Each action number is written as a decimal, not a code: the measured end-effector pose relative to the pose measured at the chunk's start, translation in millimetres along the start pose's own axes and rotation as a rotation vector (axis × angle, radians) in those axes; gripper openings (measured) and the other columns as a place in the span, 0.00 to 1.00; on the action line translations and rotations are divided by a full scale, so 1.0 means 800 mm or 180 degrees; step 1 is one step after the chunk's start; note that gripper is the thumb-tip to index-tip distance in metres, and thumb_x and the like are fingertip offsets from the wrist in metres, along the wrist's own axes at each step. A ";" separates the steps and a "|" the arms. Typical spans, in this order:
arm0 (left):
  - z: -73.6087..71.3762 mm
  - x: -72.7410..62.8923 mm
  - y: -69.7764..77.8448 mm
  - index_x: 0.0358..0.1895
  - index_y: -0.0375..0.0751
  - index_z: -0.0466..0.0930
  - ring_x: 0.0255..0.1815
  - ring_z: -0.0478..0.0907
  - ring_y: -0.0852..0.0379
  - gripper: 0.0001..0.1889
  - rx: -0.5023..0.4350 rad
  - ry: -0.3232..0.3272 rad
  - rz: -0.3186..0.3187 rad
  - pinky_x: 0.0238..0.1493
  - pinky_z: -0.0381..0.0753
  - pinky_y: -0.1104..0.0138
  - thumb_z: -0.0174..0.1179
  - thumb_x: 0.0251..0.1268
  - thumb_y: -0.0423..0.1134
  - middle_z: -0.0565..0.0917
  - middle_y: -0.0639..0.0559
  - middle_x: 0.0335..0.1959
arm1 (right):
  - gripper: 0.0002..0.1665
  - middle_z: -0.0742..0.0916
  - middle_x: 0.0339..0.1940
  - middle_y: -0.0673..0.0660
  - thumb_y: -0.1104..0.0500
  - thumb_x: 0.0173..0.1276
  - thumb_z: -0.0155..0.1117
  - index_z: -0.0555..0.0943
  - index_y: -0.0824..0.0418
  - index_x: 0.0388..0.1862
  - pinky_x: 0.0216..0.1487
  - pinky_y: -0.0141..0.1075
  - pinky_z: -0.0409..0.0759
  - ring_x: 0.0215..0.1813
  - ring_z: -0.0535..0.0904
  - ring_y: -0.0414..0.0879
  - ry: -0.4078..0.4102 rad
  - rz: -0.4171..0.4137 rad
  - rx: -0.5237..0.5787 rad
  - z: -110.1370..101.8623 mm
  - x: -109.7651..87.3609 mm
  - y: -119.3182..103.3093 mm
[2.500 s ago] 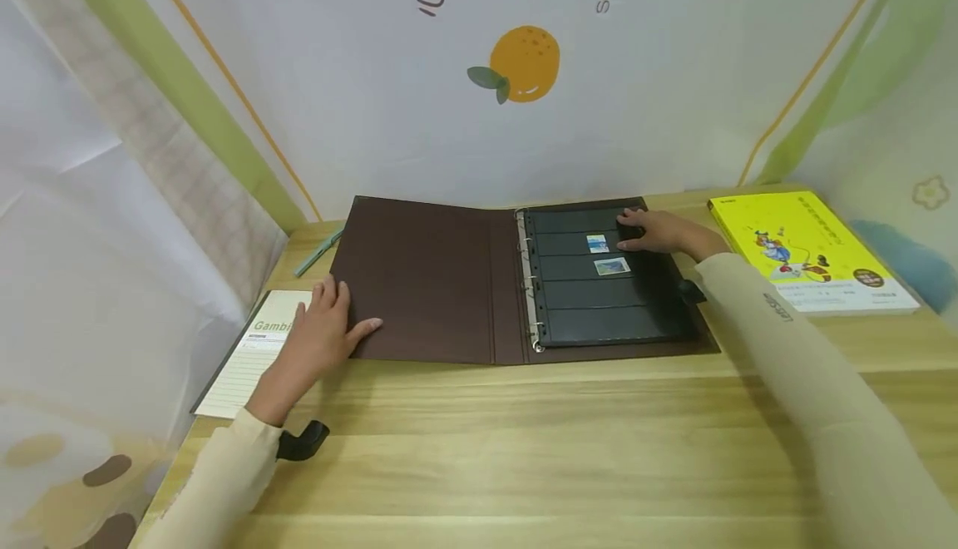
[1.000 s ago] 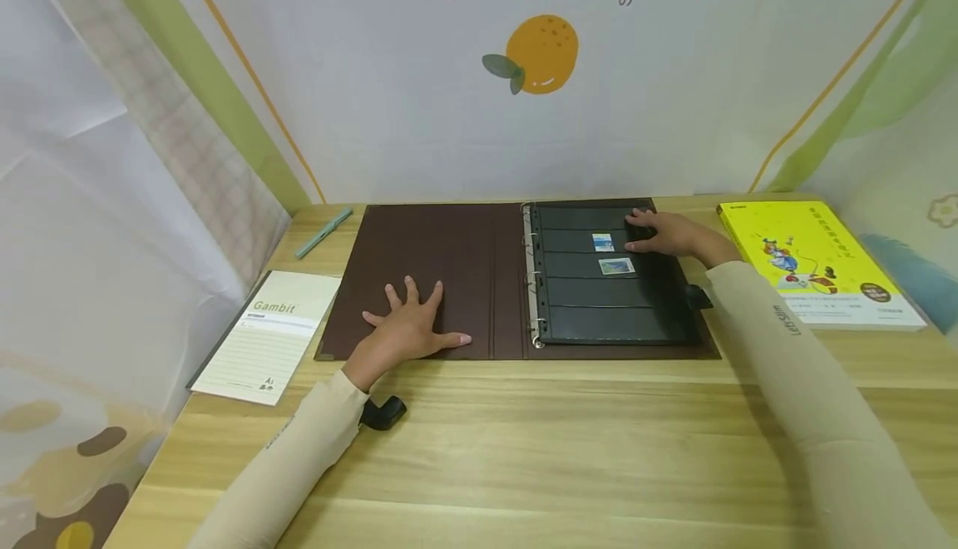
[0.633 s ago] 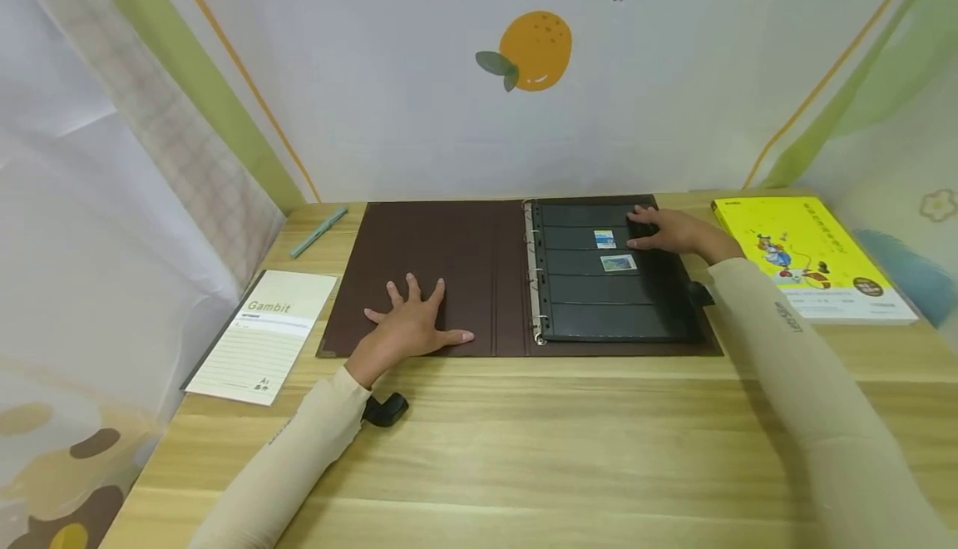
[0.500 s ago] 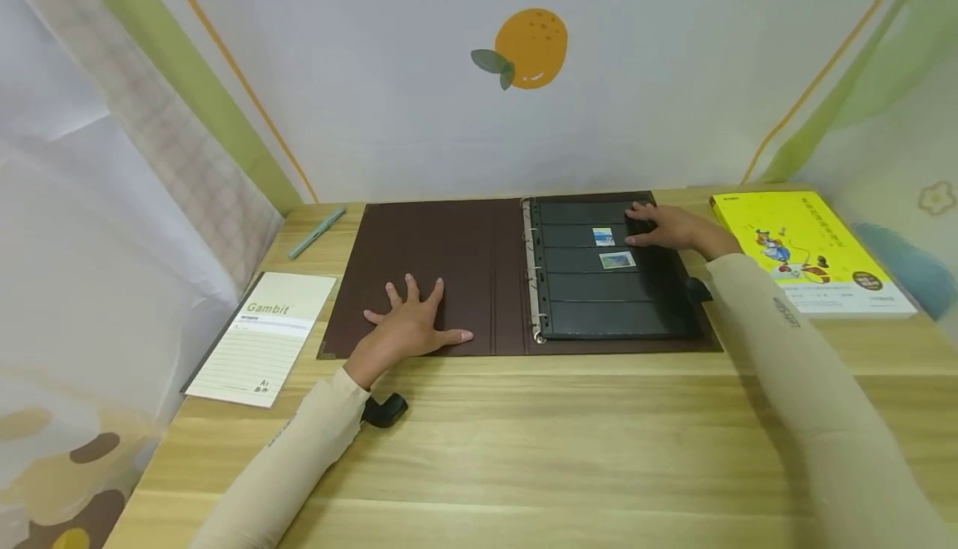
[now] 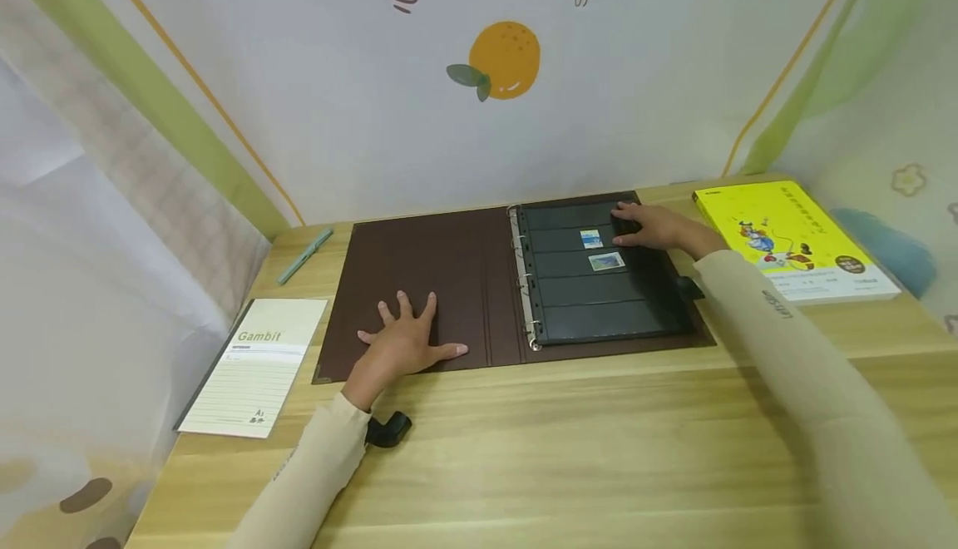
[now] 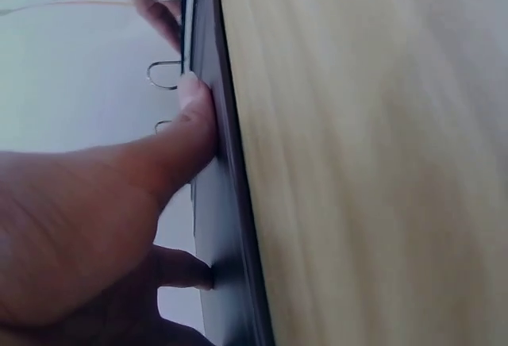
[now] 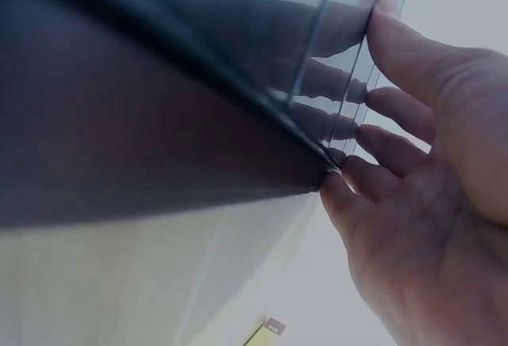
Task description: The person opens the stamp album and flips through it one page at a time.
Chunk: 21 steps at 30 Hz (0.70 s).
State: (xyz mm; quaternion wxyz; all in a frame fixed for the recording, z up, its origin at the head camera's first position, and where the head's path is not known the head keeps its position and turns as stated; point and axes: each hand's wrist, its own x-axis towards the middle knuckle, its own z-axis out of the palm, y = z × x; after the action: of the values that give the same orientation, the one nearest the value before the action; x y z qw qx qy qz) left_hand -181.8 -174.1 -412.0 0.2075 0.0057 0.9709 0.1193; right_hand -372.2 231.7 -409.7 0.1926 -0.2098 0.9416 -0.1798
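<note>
An open ring-binder stamp album [image 5: 427, 254] lies on the wooden table, its dark brown cover spread to the left. My left hand [image 5: 402, 343] rests with fingers spread on the inside of that cover, the thumb near its front edge. On the right, metal rings [image 5: 524, 281] hold a black pocket page [image 5: 606, 320]. Two small stamps [image 5: 591, 239] sit in its upper strips. My right hand [image 5: 654, 227] touches the outer right part of the page; in the right wrist view its extended fingertips [image 7: 381, 9] meet the glossy surface, which mirrors them.
A cream lined notebook [image 5: 258, 366] lies left of the album, with a light green pen [image 5: 305, 256] behind it. Right of the album is a thick yellow book [image 5: 793, 237]. A white printed curtain [image 5: 621, 108] hangs along the table's back edge.
My left hand has shifted right from the cover's outer edge onto its inner face, and the cover lies flatter. My right hand stays at the page. The head view has shifted slightly.
</note>
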 end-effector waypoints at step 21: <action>0.005 0.001 -0.001 0.84 0.48 0.42 0.78 0.33 0.17 0.54 0.0056 0.0051 0.0002 0.59 0.50 0.17 0.58 0.64 0.71 0.38 0.24 0.81 | 0.54 0.59 0.75 0.83 0.44 0.66 0.70 0.61 0.84 0.71 0.78 0.67 0.50 0.78 0.49 0.76 0.0438 0.0481 -0.0190 0.002 -0.002 -0.004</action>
State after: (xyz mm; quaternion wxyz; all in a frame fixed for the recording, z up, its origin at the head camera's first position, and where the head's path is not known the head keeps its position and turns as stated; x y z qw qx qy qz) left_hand -180.5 -174.2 -416.2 0.1996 0.0069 0.9736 0.1109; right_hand -369.0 229.7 -409.0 0.1342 -0.1309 0.9707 -0.1506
